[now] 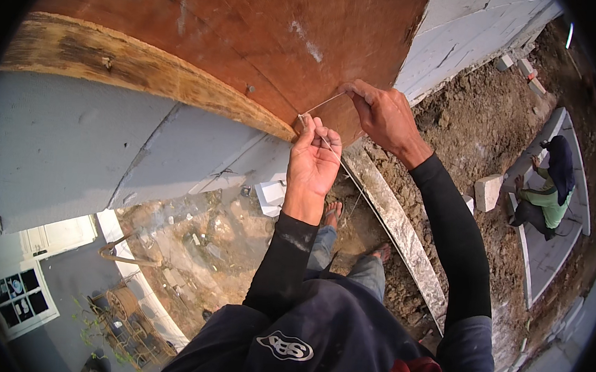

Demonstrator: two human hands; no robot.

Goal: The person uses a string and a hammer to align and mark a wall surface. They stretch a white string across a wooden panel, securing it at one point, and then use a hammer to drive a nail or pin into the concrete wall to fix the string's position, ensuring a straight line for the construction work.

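A thin pale string runs taut between my two hands in front of a reddish-brown wooden panel. My left hand is palm up with its fingers pinched on the string, by the end of a rough wooden batten. More string trails from that hand down to the right, along a long pale plank. Higher up and to the right, my right hand pinches the string's other part, close to the panel's face. What the string goes round at the batten's end is too small to tell.
Below the batten is a grey block wall. A long pale plank slants down at my right. Dug soil lies beyond it, with a loose white block. At far right a person crouches within low grey walls.
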